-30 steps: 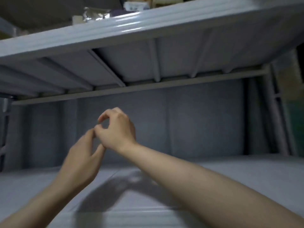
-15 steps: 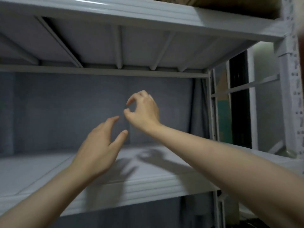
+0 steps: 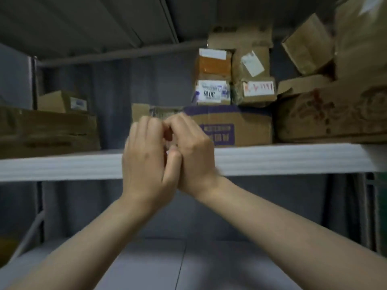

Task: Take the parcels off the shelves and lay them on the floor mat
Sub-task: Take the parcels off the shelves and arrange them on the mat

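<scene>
Left hand [image 3: 146,158] and right hand [image 3: 193,151] raised before the shelf [image 3: 62,166] edge, both clenched and pressed against each other (nothing visibly held); cardboard parcels [image 3: 240,130] sit stacked on that shelf behind them, untouched.

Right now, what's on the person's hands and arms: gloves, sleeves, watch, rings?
Nothing worn. Left hand and right hand are bare, ungloved; no ring shows on the fingers. Left forearm and right forearm are bare to the frame edge: no sleeve, watch or band.
</scene>
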